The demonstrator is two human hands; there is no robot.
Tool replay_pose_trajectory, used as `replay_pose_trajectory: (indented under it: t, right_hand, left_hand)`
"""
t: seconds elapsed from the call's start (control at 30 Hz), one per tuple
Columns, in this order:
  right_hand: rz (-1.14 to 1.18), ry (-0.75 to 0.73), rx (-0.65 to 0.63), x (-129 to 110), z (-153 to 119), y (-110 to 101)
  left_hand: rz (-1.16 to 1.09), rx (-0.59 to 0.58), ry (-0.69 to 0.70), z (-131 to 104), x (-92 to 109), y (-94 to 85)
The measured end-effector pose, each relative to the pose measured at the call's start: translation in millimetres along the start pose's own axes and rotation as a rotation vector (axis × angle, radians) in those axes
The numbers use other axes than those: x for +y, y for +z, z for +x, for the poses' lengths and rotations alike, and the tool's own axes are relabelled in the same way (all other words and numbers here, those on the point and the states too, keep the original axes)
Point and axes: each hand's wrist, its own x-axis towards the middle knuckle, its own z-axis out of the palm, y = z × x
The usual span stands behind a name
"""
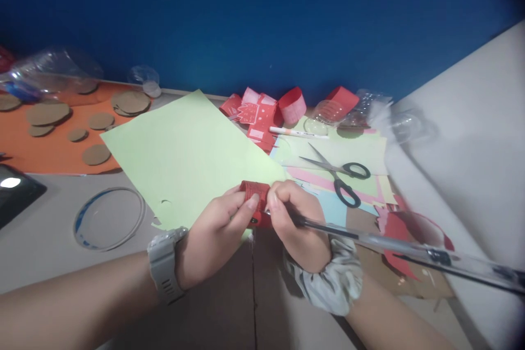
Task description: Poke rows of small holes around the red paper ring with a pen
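Note:
Between my hands is a small red paper piece [261, 191], curved like a ring, with dark marks on it. My left hand [217, 229], below a grey wristwatch [164, 265], pinches its left side with thumb and fingers. My right hand [301, 227], with a pale scrunchie [334, 279] at the wrist, has its fingers closed round a clear pen [377, 241] near the paper's right edge. The pen's long barrel looks blurred and stretches far to the right. A light green sheet [184, 153] lies just behind my left hand.
Black-handled scissors [338, 172] lie on coloured papers at the right. Red paper pieces [262, 115] and a white marker [297, 132] sit near the blue wall. Cardboard discs [48, 113] rest on orange paper [20, 145]; a tape ring [109, 219] and dark device [18, 194] are left.

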Motion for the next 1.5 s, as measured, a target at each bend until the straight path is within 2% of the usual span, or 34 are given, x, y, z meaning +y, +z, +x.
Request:
replay_pose_trajectory:
  t: [0.1,0.2,0.27,0.33,0.43,0.57,0.63,0.77,0.87,0.97,1.13,1.2,1.3,1.4,1.5]
  right_hand:
    - [0.17,-0.025,0.113,3,-1,5]
    - [0.339,-0.081,0.326,8,-1,10]
    - [0.339,-0.039,0.456,11,2,12]
    - [0.242,0.045,0.495,13,6,10]
    - [0.134,0.11,0.383,12,10,7]
    - [0.147,0.101,0.214,7,13,5]
    - [0.122,0.093,0.185,5,13,4]
    - [0.037,0.04,0.217,3,13,4]
    - [-0.008,-0.034,0.202,2,10,5]
    - [-0.047,-0.094,0.136,2,7,5]
    - [-0.109,-0.119,0.056,2,7,7]
    - [-0.108,-0.128,0.065,2,8,7]
    - [-0.084,-0.126,0.157,3,7,7]
    - [-0.066,-0.063,0.219,5,5,7]
    - [-0.045,0.01,0.203,5,5,6]
  left_hand:
    - [-0.015,0.029,0.013,0,1,1.3]
    - [-0.039,0.046,0.081,-1,3,2.7]
    - [-0.051,0.064,0.11,-3,3,3.5]
    - [-0.03,0.102,0.116,-4,2,4.0]
    - [0.071,0.141,0.162,-5,-1,3.8]
    - [0.272,0.16,0.284,-7,-7,1.3]
    - [0.36,0.143,0.317,-8,-8,-0.2]
    - [0.451,0.13,0.336,-9,-9,-1.8]
    - [0.395,0.2,0.29,-10,-8,-2.6]
    - [0.226,0.306,0.206,-8,-6,-4.0]
    - [-0.005,0.397,0.102,-2,-1,-6.1]
    - [0.007,0.418,0.102,-1,-1,-6.2]
    - [0.079,0.41,0.104,1,-3,-5.8]
    - [0.139,0.32,0.128,3,-6,-4.7]
    - [0.207,0.239,0.182,4,-8,-3.4]
